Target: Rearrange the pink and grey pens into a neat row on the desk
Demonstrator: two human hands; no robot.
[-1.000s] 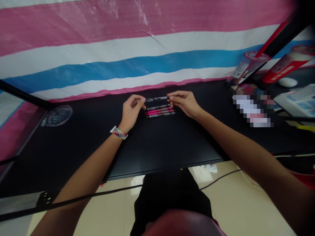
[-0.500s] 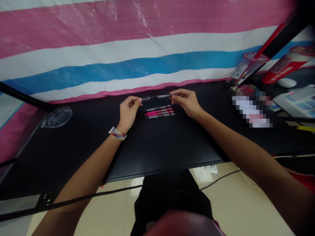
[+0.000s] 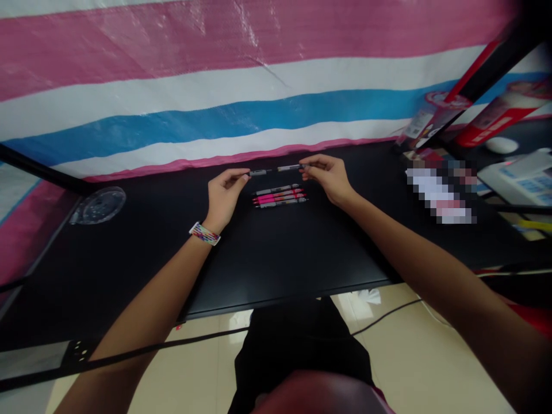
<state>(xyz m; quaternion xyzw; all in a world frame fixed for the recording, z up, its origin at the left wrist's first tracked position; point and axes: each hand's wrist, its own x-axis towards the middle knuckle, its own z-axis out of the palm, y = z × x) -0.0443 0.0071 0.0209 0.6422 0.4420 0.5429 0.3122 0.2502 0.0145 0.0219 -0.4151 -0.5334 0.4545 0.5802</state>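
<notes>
A grey-and-black pen [image 3: 276, 169] is stretched level between my two hands, behind a row of other pens. My left hand [image 3: 225, 195] pinches its left end between thumb and fingertips, and a colourful woven band [image 3: 204, 233] circles that wrist. At the opposite end, my right hand [image 3: 328, 177] grips the tip with thumb and forefinger. Just in front lie several pens side by side on the black desk [image 3: 276, 253]: a grey pen [image 3: 276, 189] at the back, bright pink pens [image 3: 271, 198] in the middle, and another grey pen [image 3: 282, 203] nearest me.
A clear plastic lid [image 3: 99, 205] lies at the desk's left. To the right stand a clear cup [image 3: 431, 118] with a red straw, a red-and-white container [image 3: 495, 118] and a white mouse [image 3: 502, 145]. A striped sheet [image 3: 241, 121] hangs behind the desk.
My right hand has shifted very slightly to the right, and the pen's printed side looks a little turned. The row of pens lies as before.
</notes>
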